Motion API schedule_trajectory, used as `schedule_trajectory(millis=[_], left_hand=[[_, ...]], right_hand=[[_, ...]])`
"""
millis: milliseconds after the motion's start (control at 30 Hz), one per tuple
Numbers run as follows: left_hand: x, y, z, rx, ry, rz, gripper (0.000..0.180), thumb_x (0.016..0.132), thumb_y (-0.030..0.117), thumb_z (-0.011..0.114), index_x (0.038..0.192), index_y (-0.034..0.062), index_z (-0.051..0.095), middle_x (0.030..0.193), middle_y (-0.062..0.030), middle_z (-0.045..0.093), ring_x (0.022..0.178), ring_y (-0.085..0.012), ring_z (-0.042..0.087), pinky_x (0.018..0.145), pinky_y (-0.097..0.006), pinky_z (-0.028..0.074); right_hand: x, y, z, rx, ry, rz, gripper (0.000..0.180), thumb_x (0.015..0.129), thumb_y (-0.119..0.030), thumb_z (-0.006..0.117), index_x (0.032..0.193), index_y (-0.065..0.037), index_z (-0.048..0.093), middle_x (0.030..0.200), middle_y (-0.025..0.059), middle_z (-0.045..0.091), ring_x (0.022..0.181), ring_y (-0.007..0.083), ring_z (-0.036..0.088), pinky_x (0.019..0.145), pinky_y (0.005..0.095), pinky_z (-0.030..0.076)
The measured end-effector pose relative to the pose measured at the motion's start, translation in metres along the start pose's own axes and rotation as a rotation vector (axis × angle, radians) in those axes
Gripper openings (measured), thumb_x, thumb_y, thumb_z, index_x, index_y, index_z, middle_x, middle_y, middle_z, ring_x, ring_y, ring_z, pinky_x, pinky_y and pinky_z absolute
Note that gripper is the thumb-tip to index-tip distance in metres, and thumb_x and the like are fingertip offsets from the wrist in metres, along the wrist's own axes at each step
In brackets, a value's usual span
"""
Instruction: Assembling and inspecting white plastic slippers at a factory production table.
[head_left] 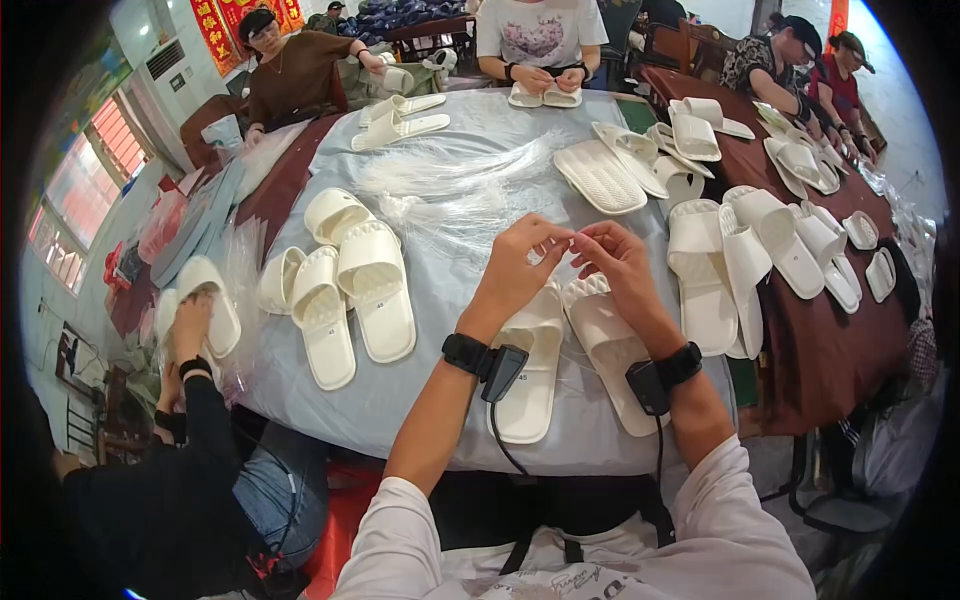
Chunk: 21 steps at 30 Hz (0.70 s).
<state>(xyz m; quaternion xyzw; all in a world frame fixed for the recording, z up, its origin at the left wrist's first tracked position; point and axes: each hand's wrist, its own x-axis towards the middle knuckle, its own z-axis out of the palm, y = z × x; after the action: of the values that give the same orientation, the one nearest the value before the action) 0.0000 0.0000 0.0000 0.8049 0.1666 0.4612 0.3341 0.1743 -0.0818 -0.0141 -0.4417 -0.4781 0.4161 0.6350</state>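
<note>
My left hand and my right hand meet over the table, thumbs and fingertips pinched together. Whatever lies between the fingertips is too small to make out. Below my wrists rest two cream slide slippers side by side, the left slipper and the right slipper, toe ends pointing away from me. My hands partly cover their far ends. Just beyond lies a loose heap of thin clear plastic strands, spread across the grey table cover.
More cream slippers lie to my left, and others crowd the right side. A co-worker's hand rests on a slipper at far left. Across the table, another person's hands work over slippers. A brown-covered table adjoins at right.
</note>
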Motion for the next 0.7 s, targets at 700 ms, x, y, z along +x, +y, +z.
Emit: schedule_trajectory(millis=[700], left_hand=[[-0.0003, 0.0012, -0.0003, -0.006, 0.033, 0.019, 0.02, 0.085, -0.002, 0.073, 0.103, 0.0025, 0.075, 0.092, -0.006, 0.068, 0.078, -0.0133, 0.06, 0.072, -0.027, 0.05]], right_hand=[[-0.0009, -0.0039, 0.0052, -0.013, 0.048, -0.065, 0.02, 0.1, -0.02, 0.068, 0.109, -0.002, 0.066, 0.096, 0.0051, 0.071, 0.082, 0.011, 0.067, 0.069, 0.0253, 0.054]])
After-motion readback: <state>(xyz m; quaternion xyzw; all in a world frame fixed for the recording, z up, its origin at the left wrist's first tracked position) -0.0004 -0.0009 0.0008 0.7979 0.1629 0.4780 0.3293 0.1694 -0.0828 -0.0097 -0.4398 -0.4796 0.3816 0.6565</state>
